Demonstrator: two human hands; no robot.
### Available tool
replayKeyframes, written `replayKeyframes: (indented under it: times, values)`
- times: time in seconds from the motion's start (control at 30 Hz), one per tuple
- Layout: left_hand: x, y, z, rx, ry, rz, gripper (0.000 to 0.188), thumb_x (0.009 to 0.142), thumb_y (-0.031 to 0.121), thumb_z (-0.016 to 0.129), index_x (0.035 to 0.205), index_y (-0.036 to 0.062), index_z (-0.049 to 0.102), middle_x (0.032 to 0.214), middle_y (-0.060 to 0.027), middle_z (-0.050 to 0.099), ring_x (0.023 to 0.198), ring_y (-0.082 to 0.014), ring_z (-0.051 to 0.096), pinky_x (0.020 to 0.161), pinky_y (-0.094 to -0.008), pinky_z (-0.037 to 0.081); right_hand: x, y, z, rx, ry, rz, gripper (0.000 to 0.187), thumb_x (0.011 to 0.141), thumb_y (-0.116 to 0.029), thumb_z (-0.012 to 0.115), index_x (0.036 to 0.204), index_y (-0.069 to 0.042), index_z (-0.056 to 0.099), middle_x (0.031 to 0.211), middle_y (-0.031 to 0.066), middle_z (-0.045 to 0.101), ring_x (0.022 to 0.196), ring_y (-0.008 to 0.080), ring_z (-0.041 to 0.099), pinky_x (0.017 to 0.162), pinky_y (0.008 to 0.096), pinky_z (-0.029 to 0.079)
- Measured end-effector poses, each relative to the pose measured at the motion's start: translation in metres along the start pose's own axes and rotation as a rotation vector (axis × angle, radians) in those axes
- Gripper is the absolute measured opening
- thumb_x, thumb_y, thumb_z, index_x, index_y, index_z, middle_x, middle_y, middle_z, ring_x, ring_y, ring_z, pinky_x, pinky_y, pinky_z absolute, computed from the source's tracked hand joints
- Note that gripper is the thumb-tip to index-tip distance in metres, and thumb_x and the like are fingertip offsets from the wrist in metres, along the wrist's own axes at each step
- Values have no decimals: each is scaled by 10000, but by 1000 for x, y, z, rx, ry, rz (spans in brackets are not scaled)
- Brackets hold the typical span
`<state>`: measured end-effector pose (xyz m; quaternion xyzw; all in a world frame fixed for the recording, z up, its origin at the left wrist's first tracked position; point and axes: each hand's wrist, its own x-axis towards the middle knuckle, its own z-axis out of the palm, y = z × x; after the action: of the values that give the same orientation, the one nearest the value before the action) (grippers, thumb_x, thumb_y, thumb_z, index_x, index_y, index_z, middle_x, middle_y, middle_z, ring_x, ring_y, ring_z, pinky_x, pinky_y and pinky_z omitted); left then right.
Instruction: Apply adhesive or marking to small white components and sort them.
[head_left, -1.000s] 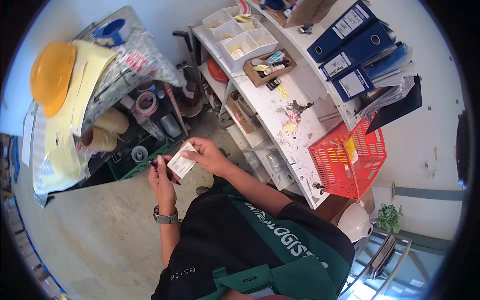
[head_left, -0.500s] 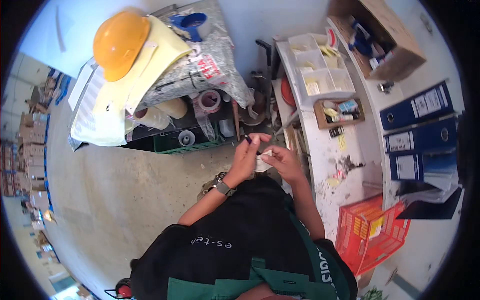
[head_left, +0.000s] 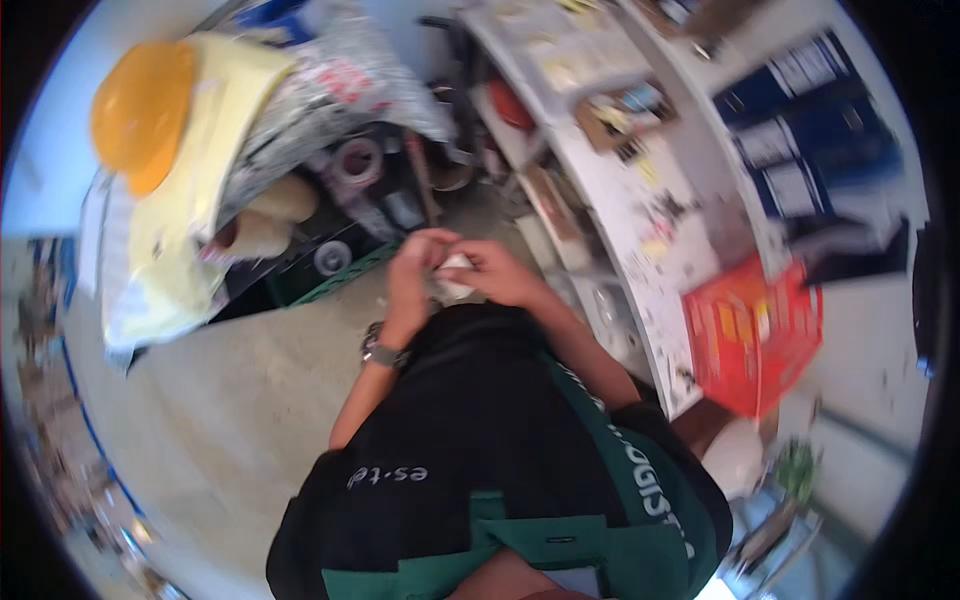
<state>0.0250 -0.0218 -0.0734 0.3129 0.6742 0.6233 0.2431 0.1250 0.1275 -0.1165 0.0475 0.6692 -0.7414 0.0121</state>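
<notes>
Head view, now blurrier, card (head_left: pixel 453 290) in fingers (head_left: pixel 480 252)

White card (head_left: pixel 456 274) partly hidden by right hand (head_left: pixel 494 272), print unreadable. Left hand (head_left: pixel 412 268) motion-blurred, can't tell if its grip holds anything. Cardboard box (head_left: pixel 738 14), far right, cut off. Binder labels (head_left: pixel 796 188) smeared.

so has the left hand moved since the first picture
Yes: against the green crate, the left hand has shifted right and up in the view.

The left hand (head_left: pixel 411 266) and right hand (head_left: pixel 497 274) curl close together.
</notes>
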Motion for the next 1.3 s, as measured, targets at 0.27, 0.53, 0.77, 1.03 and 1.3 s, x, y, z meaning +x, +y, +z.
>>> replayKeyframes:
  times: [0.27, 0.53, 0.77, 1.03, 1.3]
  values:
    - [-71, -30, -34, -353, -2, -282, 598, 1052, 529, 246, 802, 45, 494, 1085, -129, 627, 1011, -226, 559, 986, -371, 378, -38, -3, 86, -219, 114, 99, 246, 899, -238, 739, 979, -11, 691, 790, 81, 654, 755, 154, 595, 714, 339, 481]
    - [-97, -23, -10, -375, -283, -275, 691, 1058, 583, 206, 1016, 1, 577, 1065, -104, 595, 997, -213, 553, 971, -360, 376, -102, 19, 118, -83, 417, -27, 273, 880, -270, 736, 962, -16, 680, 780, 88, 609, 722, 159, 557, 679, 347, 454]
    - [-128, -5, 53, -203, -346, -279, 550, 1076, 483, 335, 1117, -2, 592, 1067, -40, 595, 963, -120, 543, 876, -291, 407, -171, 29, 104, -8, 554, -133, 206, 863, -156, 732, 995, 0, 704, 899, 113, 675, 850, 192, 633, 784, 348, 489]
    - [-189, -6, 163, -287, -431, -208, 345, 953, 27, 682, 832, 121, 373, 939, -52, 622, 857, -88, 540, 790, -239, 446, -324, 33, 52, 78, 875, -119, 200, 891, -147, 756, 1017, 2, 712, 909, 75, 649, 804, 113, 592, 707, 304, 491]
    - [-204, 13, 209, -239, -469, -187, 372, 939, 46, 715, 799, 124, 379, 865, -29, 611, 800, -65, 498, 747, -229, 431, -451, 115, -70, -937, 1898, 434, 578, 767, -285, 831, 1244, -34, 619, 1084, 163, 617, 974, 361, 598, 868, 472, 489]
